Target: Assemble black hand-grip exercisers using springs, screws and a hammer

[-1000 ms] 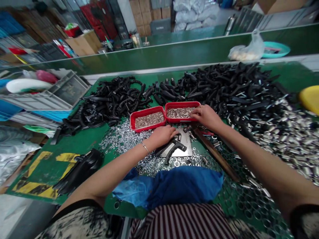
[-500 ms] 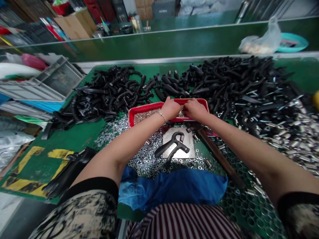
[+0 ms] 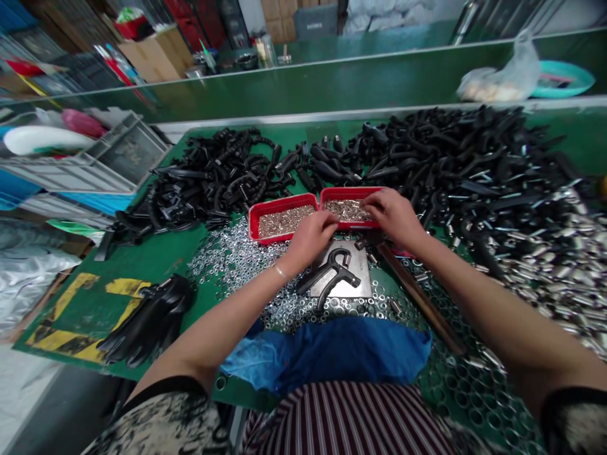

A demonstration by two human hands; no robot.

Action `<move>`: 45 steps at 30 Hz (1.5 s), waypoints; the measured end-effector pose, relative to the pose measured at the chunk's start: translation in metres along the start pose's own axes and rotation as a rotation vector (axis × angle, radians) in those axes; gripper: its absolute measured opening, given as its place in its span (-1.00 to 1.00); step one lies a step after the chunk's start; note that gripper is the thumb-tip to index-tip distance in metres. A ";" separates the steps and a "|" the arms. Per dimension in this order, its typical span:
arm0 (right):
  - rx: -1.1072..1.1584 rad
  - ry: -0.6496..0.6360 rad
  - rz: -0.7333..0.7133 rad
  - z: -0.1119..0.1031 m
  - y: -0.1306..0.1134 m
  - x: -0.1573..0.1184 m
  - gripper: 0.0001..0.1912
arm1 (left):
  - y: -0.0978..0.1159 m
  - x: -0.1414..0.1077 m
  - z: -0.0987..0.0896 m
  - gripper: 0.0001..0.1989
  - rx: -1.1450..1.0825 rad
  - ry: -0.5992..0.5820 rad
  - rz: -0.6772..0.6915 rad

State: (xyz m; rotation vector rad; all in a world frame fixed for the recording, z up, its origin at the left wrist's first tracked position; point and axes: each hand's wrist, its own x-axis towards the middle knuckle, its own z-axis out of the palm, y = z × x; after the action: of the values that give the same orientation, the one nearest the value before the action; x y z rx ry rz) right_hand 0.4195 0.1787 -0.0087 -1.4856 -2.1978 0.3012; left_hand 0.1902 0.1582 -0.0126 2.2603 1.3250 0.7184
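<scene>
Two red trays of small metal parts stand side by side, the left tray [image 3: 253, 225] and the right tray [image 3: 327, 191]. My left hand [image 3: 313, 235] is above the near edge between them, fingers pressed together on something too small to make out. At the right tray's right end is my right hand [image 3: 392, 213], its fingertips pinched over the small parts; what they hold is hidden. Below the trays, a black hand grip [image 3: 337, 272] with a small spring lies on a metal plate [image 3: 363, 278]. A hammer [image 3: 417, 297] rests to the right of the plate.
Heaps of black handles [image 3: 450, 151] cover the back of the table. Metal rings [image 3: 232, 253] are scattered left of the plate, and silvery cylinders [image 3: 545, 272] lie at the right. Several black grips [image 3: 152, 316] sit at the left, blue cloth [image 3: 341, 354] in front.
My left hand has come back out of the red trays toward me. My right hand has shifted slightly right. The view has moved a little, showing more of the left side.
</scene>
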 end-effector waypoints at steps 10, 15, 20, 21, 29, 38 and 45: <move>0.340 -0.314 0.201 0.029 -0.020 -0.057 -0.82 | 0.001 -0.065 0.032 -0.89 -0.171 -0.003 -0.162; 0.098 -0.371 0.167 0.026 -0.024 -0.047 -0.79 | 0.002 -0.065 0.029 -0.88 -0.087 -0.018 -0.100; -0.288 -0.412 0.069 0.018 -0.042 -0.044 -0.74 | 0.007 -0.069 0.030 -0.89 0.027 -0.043 0.031; -0.367 -0.411 0.042 0.017 -0.048 -0.044 -0.73 | 0.007 -0.070 0.030 -0.89 0.040 -0.049 0.043; -0.548 -0.502 -0.221 0.021 -0.074 -0.027 -0.73 | 0.005 -0.070 0.032 -0.77 0.220 -0.102 0.147; -0.660 -0.388 0.193 -0.015 -0.024 -0.088 -0.57 | 0.020 -0.100 0.033 -0.66 0.432 -0.242 0.254; -0.285 -0.230 0.221 -0.019 -0.015 -0.116 -0.74 | 0.030 -0.109 0.034 -0.61 0.576 -0.225 0.247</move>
State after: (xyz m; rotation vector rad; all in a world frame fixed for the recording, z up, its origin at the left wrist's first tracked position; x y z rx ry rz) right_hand 0.4525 0.0650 -0.0157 -1.9420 -2.3318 0.2483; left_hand 0.1865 0.0444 -0.0449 2.8910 1.2696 0.1426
